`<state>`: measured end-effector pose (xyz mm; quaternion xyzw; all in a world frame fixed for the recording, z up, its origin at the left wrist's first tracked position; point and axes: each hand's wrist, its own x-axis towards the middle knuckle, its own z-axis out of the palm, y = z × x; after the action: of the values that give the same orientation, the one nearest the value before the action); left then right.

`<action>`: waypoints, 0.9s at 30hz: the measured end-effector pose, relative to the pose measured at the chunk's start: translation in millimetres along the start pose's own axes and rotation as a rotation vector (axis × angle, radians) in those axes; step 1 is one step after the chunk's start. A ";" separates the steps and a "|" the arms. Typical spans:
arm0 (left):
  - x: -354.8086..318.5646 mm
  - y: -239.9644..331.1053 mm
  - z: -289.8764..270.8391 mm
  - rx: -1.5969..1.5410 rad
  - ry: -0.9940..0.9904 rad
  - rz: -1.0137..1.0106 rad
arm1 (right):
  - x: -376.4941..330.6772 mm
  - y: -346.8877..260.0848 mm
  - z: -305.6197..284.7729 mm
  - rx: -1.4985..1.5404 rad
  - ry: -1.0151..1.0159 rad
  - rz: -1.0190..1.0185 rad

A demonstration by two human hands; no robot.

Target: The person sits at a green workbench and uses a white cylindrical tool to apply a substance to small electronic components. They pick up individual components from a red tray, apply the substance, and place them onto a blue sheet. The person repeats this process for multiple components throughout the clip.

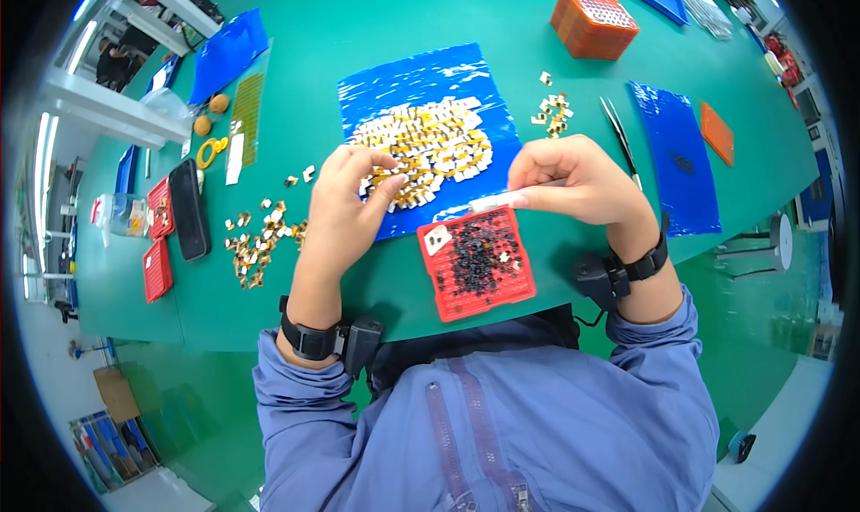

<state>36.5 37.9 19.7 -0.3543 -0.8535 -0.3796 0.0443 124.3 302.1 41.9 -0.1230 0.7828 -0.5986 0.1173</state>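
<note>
Small white, gold and dark pieces [430, 145] lie heaped on a blue sheet [403, 77] in front of me. At the heap's left edge is my left hand [349, 198], fingers curled, with a gap between thumb and forefinger and nothing visible in it. My right hand [573, 185] is closed, pinching a short white strip [490, 204] at the far edge of a red tray [488, 309]. Many tiny black parts [479, 257] are scattered in that tray, beside a white tag [436, 240]. What the right hand's curled fingers cover is hidden.
Loose gold pieces [255, 252] lie left of my left arm. A dark phone [189, 209], red trays [158, 268] and yellow scissors [211, 153] are farther left. To the right are tweezers [620, 140], another blue sheet [676, 163] and a stack of orange trays [593, 28].
</note>
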 end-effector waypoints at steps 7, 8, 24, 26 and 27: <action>-30.9 -38.4 -67.6 0.281 -0.076 -0.168 | 2.8 4.2 5.5 0.119 0.005 -0.041; -35.7 -41.7 -72.2 0.321 -0.103 -0.218 | 2.4 3.8 6.0 0.126 0.000 -0.043; -17.7 -14.0 -58.8 -0.289 -0.093 -0.346 | 1.5 -0.3 4.4 0.002 -0.010 -0.066; -13.8 -7.6 -54.3 -0.521 -0.171 -0.300 | 1.1 -3.8 3.2 -0.030 -0.047 -0.097; -12.4 -4.6 -47.9 -0.636 -0.163 -0.296 | 1.3 -4.7 3.1 -0.046 -0.068 -0.114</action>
<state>33.5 -3.8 46.5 -0.2521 -0.7355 -0.5988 -0.1919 124.3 297.7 45.5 -0.1901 0.7836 -0.5818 0.1067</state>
